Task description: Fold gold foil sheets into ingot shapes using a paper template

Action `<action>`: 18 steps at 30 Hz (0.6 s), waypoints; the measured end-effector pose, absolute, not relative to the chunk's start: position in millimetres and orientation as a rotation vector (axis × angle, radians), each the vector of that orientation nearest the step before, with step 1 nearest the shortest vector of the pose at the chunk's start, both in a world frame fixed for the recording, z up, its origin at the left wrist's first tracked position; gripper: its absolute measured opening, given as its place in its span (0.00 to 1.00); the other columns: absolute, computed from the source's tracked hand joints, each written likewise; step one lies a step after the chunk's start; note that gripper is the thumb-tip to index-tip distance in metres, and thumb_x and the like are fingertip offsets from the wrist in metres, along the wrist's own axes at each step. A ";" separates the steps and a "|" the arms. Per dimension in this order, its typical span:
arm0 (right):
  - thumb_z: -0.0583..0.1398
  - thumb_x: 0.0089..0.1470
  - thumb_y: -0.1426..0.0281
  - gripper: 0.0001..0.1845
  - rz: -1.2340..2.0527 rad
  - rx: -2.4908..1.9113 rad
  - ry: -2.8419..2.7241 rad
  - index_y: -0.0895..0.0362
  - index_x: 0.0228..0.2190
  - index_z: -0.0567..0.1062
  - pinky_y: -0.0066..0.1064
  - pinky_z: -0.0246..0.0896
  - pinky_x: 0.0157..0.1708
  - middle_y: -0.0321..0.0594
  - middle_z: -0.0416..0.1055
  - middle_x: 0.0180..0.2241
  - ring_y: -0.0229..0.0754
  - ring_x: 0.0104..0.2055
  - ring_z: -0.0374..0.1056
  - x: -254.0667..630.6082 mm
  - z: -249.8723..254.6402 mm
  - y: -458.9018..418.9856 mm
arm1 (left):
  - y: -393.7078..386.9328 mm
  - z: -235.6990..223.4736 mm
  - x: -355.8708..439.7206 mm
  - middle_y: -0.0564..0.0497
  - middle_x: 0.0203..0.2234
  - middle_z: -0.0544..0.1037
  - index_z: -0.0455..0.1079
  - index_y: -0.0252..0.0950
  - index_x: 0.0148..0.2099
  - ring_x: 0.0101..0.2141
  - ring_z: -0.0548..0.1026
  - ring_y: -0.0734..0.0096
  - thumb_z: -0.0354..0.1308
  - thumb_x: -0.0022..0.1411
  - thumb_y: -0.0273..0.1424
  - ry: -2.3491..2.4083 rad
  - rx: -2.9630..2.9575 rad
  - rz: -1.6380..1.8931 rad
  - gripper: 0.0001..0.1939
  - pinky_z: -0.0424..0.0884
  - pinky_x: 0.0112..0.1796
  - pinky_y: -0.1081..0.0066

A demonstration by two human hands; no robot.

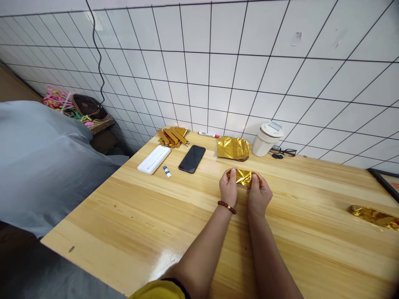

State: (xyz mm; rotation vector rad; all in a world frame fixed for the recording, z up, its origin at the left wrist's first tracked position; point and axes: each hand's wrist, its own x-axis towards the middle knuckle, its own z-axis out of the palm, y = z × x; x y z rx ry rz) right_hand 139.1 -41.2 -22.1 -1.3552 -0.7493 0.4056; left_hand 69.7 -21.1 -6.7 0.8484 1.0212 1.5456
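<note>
Both hands meet at the middle of the wooden table (131, 216), pinching a small piece of gold foil paper (243, 176) between them. My left hand (228, 187), with a red bead bracelet on its wrist, grips the foil's left end. My right hand (258, 194) grips its right end, fingers curled over it. The foil is folded into a short strip just above the tabletop. Behind it lies a stack of gold foil sheets (233, 148).
A black phone (192, 158), a white power bank (154, 159), a small glue stick (167, 171), folded gold strips (172, 136), a red marker (208, 134), a white cup (266, 139) and glasses (283, 152) line the far side. More gold foil (375, 216) lies right. Grey cloth (40, 162) covers the left.
</note>
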 end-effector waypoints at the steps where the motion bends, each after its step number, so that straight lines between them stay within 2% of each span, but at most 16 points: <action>1: 0.58 0.55 0.50 0.27 0.396 -1.361 -0.755 0.59 0.42 0.80 0.33 0.67 0.32 0.44 0.77 0.32 0.43 0.33 0.71 139.2 -22.9 -40.9 | -20.0 -7.3 69.9 0.45 0.36 0.81 0.76 0.34 0.40 0.38 0.77 0.64 0.59 0.60 0.48 1.022 0.813 1.541 0.21 0.72 0.43 0.66; 6: 0.59 0.54 0.51 0.25 0.421 -1.355 -0.710 0.59 0.41 0.80 0.33 0.66 0.32 0.43 0.76 0.32 0.43 0.33 0.71 138.2 -22.7 -40.5 | -18.7 -6.3 69.7 0.46 0.33 0.81 0.76 0.35 0.37 0.35 0.77 0.65 0.61 0.59 0.46 1.030 0.795 1.555 0.18 0.71 0.41 0.67; 10: 0.61 0.53 0.51 0.24 0.464 -1.311 -0.669 0.58 0.38 0.80 0.31 0.61 0.26 0.39 0.73 0.27 0.38 0.27 0.66 136.3 -17.8 -41.8 | -19.0 -6.4 70.3 0.47 0.32 0.80 0.77 0.35 0.36 0.35 0.76 0.66 0.62 0.57 0.46 1.017 0.771 1.558 0.18 0.70 0.42 0.67; 14: 0.63 0.51 0.52 0.22 0.542 -1.194 -0.566 0.59 0.36 0.78 0.28 0.52 0.19 0.33 0.67 0.22 0.33 0.20 0.56 133.5 -9.8 -44.5 | -18.8 -5.4 71.1 0.46 0.34 0.80 0.77 0.34 0.39 0.36 0.76 0.65 0.62 0.56 0.51 0.878 0.666 1.516 0.23 0.71 0.42 0.67; 18: 0.60 0.55 0.50 0.25 0.593 -1.088 -0.548 0.59 0.38 0.77 0.26 0.48 0.18 0.30 0.63 0.18 0.32 0.18 0.52 132.4 -4.6 -46.9 | -18.7 -2.9 69.7 0.45 0.35 0.80 0.75 0.33 0.44 0.36 0.77 0.65 0.58 0.58 0.55 0.797 0.567 1.499 0.29 0.71 0.42 0.65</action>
